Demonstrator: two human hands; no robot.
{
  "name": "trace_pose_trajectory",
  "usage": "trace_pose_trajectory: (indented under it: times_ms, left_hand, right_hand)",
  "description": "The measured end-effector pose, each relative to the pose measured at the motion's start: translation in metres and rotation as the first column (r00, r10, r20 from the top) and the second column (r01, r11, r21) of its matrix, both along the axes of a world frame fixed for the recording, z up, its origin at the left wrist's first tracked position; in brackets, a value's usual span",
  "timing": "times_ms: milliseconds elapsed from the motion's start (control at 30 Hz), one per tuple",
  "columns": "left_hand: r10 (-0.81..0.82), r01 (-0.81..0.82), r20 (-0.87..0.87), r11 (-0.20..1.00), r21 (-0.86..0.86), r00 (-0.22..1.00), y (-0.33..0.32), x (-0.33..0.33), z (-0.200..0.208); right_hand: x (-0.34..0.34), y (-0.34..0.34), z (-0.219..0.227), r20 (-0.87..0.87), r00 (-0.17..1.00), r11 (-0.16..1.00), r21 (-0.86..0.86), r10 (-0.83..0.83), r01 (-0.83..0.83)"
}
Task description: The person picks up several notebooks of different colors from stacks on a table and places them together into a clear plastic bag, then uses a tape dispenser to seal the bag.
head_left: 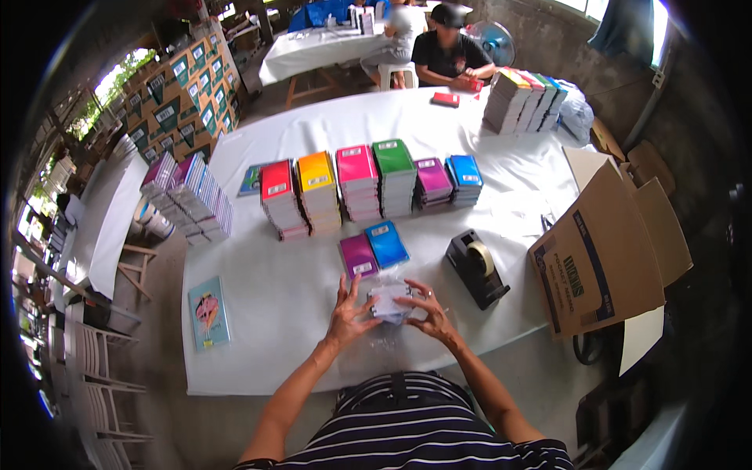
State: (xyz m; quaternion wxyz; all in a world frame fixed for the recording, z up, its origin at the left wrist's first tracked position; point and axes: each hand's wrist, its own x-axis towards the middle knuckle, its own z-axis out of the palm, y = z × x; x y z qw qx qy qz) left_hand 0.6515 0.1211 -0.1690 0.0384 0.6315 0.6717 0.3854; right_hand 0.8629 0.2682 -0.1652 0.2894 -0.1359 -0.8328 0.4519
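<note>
Near the table's front edge, my left hand (349, 315) and my right hand (431, 312) grip a small white stack (388, 299) from both sides, fingers curved round it. The stack looks like pocket notepads with dark marks along its edges; its exact make-up is too small to tell. Clear plastic (384, 338) lies under and in front of it. Just beyond my fingers, a purple notepad (359, 255) and a blue notepad (388, 244) lie side by side on the white-covered table (274, 313).
Behind stand stacks of red (278, 188), yellow, pink, green, purple and blue notepads. A black tape dispenser (476, 270) and an open cardboard box (603, 251) are at right. A light-blue notebook (208, 312) lies left. Across the table sits a person (450, 55) holding something red.
</note>
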Motion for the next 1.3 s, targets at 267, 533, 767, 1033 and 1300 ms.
trace_pose_trajectory:
  times_ms: [267, 533, 767, 1033, 1300]
  left_hand:
    - [-0.096, 0.088, -0.128, 0.994, -0.061, 0.987, 0.020, -0.011, 0.021]
    - [-0.099, 0.095, -0.062, 0.994, -0.059, 0.993, 0.015, -0.006, 0.028]
    - [-0.073, 0.070, 0.134, 0.997, 0.025, 0.988, 0.009, -0.005, 0.007]
    - [-0.108, 0.108, 0.018, 0.994, 0.020, 0.994, 0.016, -0.007, 0.015]
    - [-0.123, 0.122, -0.032, 0.992, -0.014, 0.992, 0.017, -0.009, 0.024]
  right_hand:
    - [-0.019, 0.002, 0.002, -0.044, 0.998, 0.997, -0.057, -0.052, 0.050]
    - [-0.013, 0.002, 0.022, -0.007, 0.999, 0.988, -0.146, 0.051, -0.052]
    - [-0.003, 0.003, 0.014, 0.033, 0.999, 0.997, 0.075, 0.007, -0.009]
    - [-0.013, -0.002, 0.013, -0.022, 1.000, 0.996, 0.084, -0.004, 0.006]
    - [-0.031, 0.033, 0.073, -0.013, 0.997, 0.982, -0.173, 0.071, -0.072]
